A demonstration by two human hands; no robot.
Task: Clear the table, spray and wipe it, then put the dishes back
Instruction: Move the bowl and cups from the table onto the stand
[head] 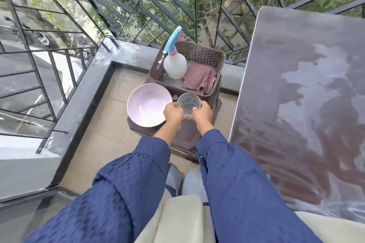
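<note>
My left hand [173, 113] and my right hand [202, 113] both grip a clear drinking glass [188, 103] from either side, just above a dark stool [187, 134]. A pale pink bowl [148, 104] stands on the stool, touching my left hand. Behind them a brown perforated basket [209, 53] holds a white spray bottle [174, 64] with a blue trigger and a red checked cloth [199, 77]. The dark table [300, 94] at the right is wet, streaked and bare of dishes.
A black metal railing [138, 5] runs along the balcony behind the basket and to the left. A low dark ledge [87, 92] borders the tiled floor [110, 134]. Greenery lies beyond the railing.
</note>
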